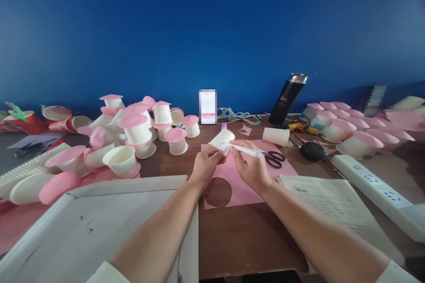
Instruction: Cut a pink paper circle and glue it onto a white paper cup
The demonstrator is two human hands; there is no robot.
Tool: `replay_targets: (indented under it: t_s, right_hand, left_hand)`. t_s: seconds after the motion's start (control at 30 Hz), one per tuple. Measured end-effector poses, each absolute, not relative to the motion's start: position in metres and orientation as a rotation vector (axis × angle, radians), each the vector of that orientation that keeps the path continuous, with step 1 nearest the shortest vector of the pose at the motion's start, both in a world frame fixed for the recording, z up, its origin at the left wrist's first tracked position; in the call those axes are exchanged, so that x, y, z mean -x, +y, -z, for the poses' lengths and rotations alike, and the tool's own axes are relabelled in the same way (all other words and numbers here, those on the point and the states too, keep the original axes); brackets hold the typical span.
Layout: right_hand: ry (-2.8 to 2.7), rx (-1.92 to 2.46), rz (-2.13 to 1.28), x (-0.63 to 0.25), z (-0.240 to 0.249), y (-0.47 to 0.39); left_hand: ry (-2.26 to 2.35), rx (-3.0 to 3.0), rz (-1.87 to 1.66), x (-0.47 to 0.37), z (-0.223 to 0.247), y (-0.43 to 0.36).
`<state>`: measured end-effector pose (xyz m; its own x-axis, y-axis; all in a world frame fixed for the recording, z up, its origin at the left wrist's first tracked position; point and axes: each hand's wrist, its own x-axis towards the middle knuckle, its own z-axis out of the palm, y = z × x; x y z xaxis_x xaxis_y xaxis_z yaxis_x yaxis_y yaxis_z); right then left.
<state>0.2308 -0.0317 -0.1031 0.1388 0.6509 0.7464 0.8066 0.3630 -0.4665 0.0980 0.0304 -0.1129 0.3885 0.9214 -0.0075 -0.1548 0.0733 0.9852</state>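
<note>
My left hand [206,163] is closed at the lower edge of a small white paper cup [222,138], which is tilted. In my right hand [252,166] is a white pen [245,149] with a pale purple end, its other end against the cup. What the pen's tip does there is too small to tell. Below both hands lies a sheet of pink paper [244,185] with a round hole cut out near its lower left. Black-handled scissors [275,159] rest on the paper to the right. Another white paper cup [276,136] lies on its side behind them.
Several white cups with pink paper discs [134,128] crowd the left. More capped cups [360,141] stand at right. A black flask [287,99] leans at the blue wall. A phone [208,106], a power strip [375,190], a notebook [328,212] and a white box lid [99,230] surround the work spot.
</note>
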Motion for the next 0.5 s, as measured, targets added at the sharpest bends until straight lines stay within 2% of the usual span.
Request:
replay_targets:
  t_s: [0.5]
  right_hand:
    - [-1.593, 1.354, 0.136, -0.2296, 0.1001, -0.0331]
  left_hand:
    - [0.831, -1.257, -0.961, -0.0967, 0.1109, 0.0302]
